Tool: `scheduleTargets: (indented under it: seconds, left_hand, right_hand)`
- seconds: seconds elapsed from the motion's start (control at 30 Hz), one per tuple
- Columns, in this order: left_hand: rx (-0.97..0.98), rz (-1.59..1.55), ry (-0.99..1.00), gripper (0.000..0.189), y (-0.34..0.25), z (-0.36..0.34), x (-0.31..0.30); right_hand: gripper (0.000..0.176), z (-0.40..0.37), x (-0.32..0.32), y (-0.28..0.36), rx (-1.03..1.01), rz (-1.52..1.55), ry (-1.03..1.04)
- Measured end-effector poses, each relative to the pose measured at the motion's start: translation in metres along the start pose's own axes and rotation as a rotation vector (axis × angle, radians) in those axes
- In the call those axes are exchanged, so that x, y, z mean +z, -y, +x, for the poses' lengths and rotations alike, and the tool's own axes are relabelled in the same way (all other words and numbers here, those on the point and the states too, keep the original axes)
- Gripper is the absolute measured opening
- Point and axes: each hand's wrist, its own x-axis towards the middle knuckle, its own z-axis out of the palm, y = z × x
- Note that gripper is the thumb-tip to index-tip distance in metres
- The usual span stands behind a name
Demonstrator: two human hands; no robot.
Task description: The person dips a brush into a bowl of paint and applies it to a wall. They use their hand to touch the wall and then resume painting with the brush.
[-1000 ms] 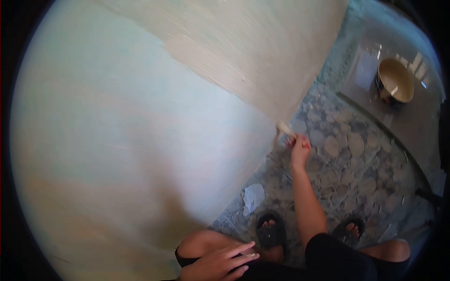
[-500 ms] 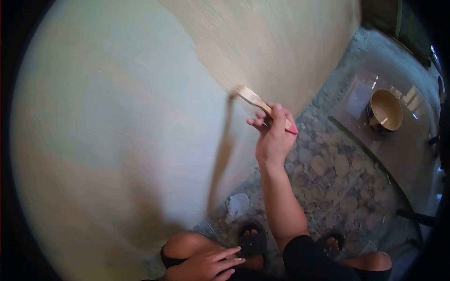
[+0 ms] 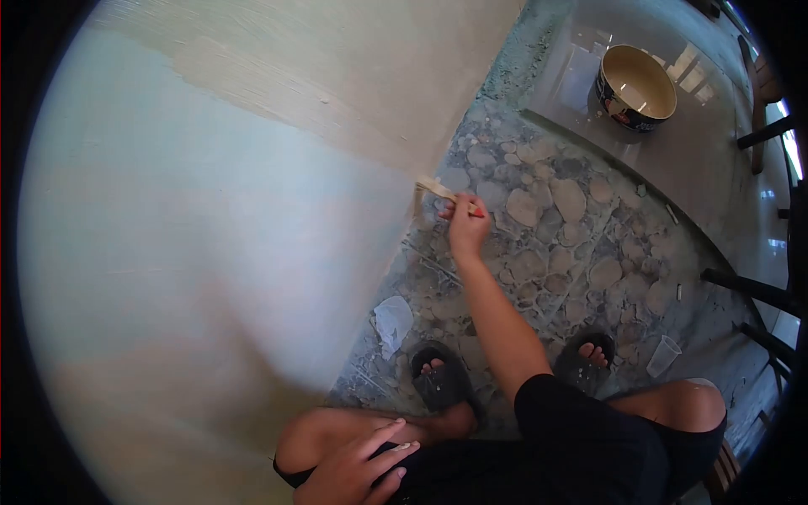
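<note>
My right hand (image 3: 468, 225) is closed round the handle of a flat paint brush (image 3: 439, 190) with a red handle end. The bristles touch or nearly touch the lower edge of a large wall (image 3: 278, 202), where it meets the stone floor. Beige coating covers the wall's upper part, and the middle is pale blue-green. My left hand (image 3: 358, 471) rests by my bent knee with its fingers spread and holds nothing.
A bowl (image 3: 644, 88) with a cream inside stands on a glossy panel (image 3: 572, 93) at the upper right. On the pebbled floor (image 3: 539, 252) lie a crumpled white scrap (image 3: 392, 325) and a clear cup (image 3: 664, 357). Dark chair legs (image 3: 749, 290) stand at the right.
My right hand has carried the brush down the wall to its bottom edge. The view has shifted, so the bowl appears higher and further left. My left hand stays by the knee.
</note>
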Motion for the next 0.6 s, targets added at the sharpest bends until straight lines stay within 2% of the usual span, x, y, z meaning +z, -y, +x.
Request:
scheduleTargets:
  seconds: [0.13, 0.23, 0.4, 0.5, 0.6]
  left_hand:
    - [-0.032, -0.014, 0.009, 0.034, 0.000, 0.001, -0.002]
    - [0.004, -0.015, -0.002, 0.033, 0.003, 0.001, -0.001]
    - [0.008, 0.017, 0.003, 0.033, 0.005, 0.003, -0.004]
    - [0.011, -0.005, -0.006, 0.033, 0.008, 0.003, -0.003]
    - [0.018, -0.034, -0.009, 0.032, 0.010, 0.004, -0.003]
  right_hand:
    - [0.018, 0.003, -0.010, -0.004, -0.104, -0.094, -0.087]
    - [0.018, -0.001, 0.016, -0.009, -0.068, -0.010, -0.009]
    - [0.021, -0.033, 0.064, 0.058, 0.092, 0.344, 0.117]
    - [0.021, -0.038, 0.062, 0.082, 0.050, 0.450, 0.134]
    - [0.020, -0.034, 0.058, 0.072, 0.021, 0.382, 0.134]
